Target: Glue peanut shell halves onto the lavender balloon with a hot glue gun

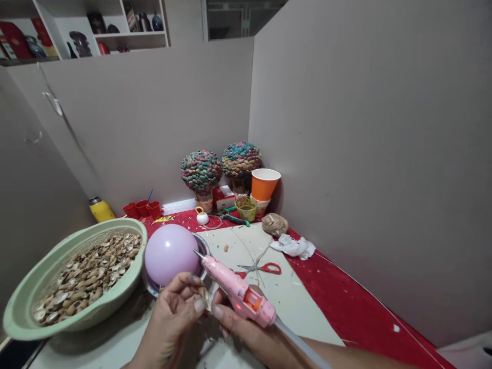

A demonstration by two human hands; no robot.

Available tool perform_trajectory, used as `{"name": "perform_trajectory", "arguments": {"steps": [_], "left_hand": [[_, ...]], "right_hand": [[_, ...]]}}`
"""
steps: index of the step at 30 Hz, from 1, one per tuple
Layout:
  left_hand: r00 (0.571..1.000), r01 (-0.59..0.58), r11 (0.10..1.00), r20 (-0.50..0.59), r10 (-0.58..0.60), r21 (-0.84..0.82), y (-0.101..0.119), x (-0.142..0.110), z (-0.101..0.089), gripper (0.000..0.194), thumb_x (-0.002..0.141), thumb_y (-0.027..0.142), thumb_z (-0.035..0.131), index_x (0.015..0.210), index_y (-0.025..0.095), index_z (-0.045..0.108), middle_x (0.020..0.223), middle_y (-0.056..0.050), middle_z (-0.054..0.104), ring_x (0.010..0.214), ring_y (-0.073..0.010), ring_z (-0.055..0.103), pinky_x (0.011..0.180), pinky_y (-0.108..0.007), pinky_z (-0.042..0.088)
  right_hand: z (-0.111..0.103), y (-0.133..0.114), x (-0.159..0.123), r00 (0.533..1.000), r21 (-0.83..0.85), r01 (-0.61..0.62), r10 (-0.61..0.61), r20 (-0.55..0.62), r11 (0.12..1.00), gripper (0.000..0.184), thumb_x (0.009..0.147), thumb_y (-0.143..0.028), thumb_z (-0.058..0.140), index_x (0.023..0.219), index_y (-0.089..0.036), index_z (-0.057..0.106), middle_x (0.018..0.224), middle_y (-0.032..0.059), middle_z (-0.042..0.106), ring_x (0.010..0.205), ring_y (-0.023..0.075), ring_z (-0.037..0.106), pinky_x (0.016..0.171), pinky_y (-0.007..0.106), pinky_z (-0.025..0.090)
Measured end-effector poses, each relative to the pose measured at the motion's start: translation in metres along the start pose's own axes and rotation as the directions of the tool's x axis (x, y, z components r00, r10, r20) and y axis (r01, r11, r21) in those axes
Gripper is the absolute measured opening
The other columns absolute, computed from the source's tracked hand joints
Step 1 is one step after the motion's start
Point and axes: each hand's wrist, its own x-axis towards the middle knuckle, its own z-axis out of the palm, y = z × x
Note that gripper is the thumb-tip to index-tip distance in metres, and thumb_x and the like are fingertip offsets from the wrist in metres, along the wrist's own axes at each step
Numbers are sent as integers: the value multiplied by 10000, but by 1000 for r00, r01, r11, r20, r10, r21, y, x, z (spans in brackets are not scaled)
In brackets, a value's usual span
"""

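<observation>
Your left hand pinches a thin, curved tan shell near your right hand, its edges partly hidden. Your right hand grips a scuffed pink plastic glue gun, its translucent glue stick cut off below; the metal nozzle overlaps a smooth, round lilac balloon. Behind stand 2 knobbly, multicoloured balls.

Behind one purple balloon, three red cups and two ball-topped ornaments were counted; to its right, one glue gun and one twine ball; to its left, one green basin.
</observation>
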Motion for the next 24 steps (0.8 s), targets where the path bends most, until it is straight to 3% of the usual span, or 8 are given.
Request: {"name": "perform_trajectory", "arguments": {"steps": [10, 18, 24], "left_hand": [[983, -163, 977, -64, 172, 136, -11, 4, -9, 261, 693, 231, 841, 884, 201, 666, 826, -7, 671, 773, -121, 612, 735, -217, 498], [980, -168, 974, -77, 181, 150, -15, 4, -12, 277, 688, 224, 843, 905, 199, 673, 823, -14, 679, 772, -127, 633, 737, -215, 514], [978, -187, 970, -67, 199, 153, -17, 5, -15, 250, 716, 206, 823, 913, 223, 671, 836, 1, 684, 777, -113, 637, 746, -199, 514]], "right_hand": [[0, 1, 4, 1000, 23, 9, -10, 18, 1000, 372, 844, -525, 610, 763, -169, 539, 615, -24, 484, 535, 113, 461, 539, 232, 433], [-2, 10, 4, 1000, 17, -24, 24, -11, 1000, 391, 843, -548, 613, 807, -163, 551, 633, -20, 507, 565, 115, 477, 552, 225, 421], [-1, 13, 6, 999, 28, 37, -38, 6, 999, 431, 861, -588, 595, 793, -165, 552, 623, -34, 484, 546, 99, 441, 537, 212, 412]]}}
